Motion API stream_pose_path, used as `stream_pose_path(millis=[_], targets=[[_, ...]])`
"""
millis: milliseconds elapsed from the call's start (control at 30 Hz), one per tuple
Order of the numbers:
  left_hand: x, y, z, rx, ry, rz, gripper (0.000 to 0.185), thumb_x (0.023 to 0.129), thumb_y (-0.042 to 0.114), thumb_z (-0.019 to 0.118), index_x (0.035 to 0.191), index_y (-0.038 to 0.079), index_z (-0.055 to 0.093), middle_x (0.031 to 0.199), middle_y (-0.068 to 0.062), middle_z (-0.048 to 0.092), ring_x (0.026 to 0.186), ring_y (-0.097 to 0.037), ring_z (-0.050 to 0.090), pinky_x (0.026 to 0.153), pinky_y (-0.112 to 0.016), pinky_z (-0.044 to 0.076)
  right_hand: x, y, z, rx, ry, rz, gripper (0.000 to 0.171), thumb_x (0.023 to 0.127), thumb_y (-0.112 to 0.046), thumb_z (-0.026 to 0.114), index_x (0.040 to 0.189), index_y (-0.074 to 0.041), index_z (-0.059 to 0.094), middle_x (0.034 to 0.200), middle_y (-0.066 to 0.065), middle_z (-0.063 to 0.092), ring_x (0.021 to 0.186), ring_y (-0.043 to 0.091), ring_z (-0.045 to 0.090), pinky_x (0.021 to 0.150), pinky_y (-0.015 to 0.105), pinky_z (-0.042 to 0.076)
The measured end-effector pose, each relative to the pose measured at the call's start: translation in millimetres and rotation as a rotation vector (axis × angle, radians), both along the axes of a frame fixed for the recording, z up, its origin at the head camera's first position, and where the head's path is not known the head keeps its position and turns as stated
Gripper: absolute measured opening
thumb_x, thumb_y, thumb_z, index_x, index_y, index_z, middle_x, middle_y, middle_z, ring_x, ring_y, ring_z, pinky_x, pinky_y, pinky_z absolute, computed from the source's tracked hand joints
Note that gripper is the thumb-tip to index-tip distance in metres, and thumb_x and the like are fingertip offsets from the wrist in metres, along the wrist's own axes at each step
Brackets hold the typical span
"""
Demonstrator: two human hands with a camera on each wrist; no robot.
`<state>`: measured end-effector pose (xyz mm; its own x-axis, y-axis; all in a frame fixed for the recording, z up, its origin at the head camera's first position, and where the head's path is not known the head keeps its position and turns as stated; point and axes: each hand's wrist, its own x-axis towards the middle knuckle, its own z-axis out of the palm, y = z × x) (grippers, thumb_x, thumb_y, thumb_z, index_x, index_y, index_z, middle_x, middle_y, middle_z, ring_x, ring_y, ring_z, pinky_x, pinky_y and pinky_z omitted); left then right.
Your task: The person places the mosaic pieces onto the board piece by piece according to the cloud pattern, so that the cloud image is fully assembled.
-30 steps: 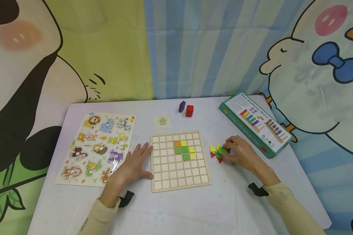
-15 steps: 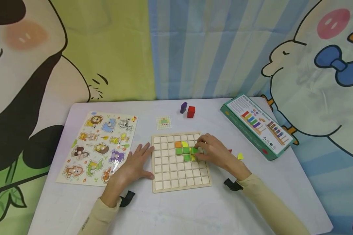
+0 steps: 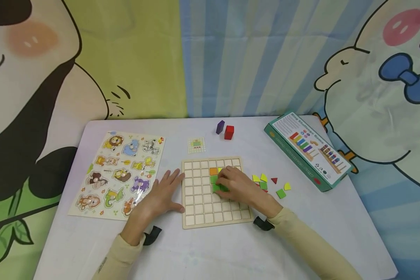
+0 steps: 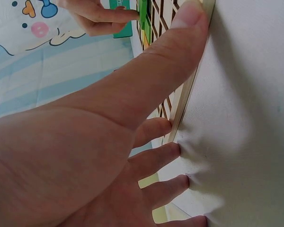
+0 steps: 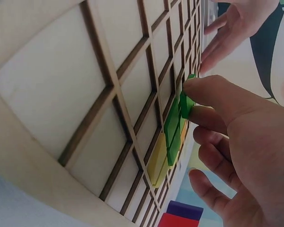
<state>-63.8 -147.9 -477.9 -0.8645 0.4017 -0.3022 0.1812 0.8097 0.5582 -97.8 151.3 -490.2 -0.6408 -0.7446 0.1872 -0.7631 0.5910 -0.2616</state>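
Observation:
My right hand point(image 3: 238, 186) is over the wooden grid board point(image 3: 198, 212), pinching a green square tile point(image 5: 187, 103) between thumb and index finger. In the right wrist view that tile stands tilted at a cell beside green tiles point(image 5: 172, 135) lying in the grid. Yellow tiles point(image 5: 157, 163) sit next to those, and an orange tile point(image 3: 213, 171) lies in the upper part of the board. Fingers spread, my left hand point(image 3: 161, 196) rests at the board's left edge, its thumb touching the frame in the left wrist view. My right hand hides part of the tile pattern in the head view.
Right of the board lie loose tiles, among them a red triangle point(image 3: 274, 180) and a green square point(image 3: 281, 193). Behind it are a pattern card point(image 3: 196, 145), a red block point(image 3: 229, 132) and a purple block point(image 3: 220, 127). An animal puzzle point(image 3: 113, 194) and a green box point(image 3: 297, 163) flank it.
My right hand has come left from the loose tiles onto the board, carrying a green tile. Some loose tiles lie more scattered. The left hand stays at the board's edge.

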Motion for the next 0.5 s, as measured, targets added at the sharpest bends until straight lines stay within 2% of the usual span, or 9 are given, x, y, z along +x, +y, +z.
stream_pose_path(millis=[500], targets=[[0.4,0.9,1.9,-0.005,0.004,0.001,0.114,0.068,0.031,0.092,0.16,0.006,0.028,0.17,-0.018,0.015,0.156,-0.046,0.007,0.12,-0.074,0.008,2.7,-2.6,1.3,0.03,0.023,-0.005,0.024,0.087,-0.03,0.081,0.101,-0.012,0.08,0.102,0.001,0.067,0.096,0.018,0.057,0.084,0.031,0.052]])
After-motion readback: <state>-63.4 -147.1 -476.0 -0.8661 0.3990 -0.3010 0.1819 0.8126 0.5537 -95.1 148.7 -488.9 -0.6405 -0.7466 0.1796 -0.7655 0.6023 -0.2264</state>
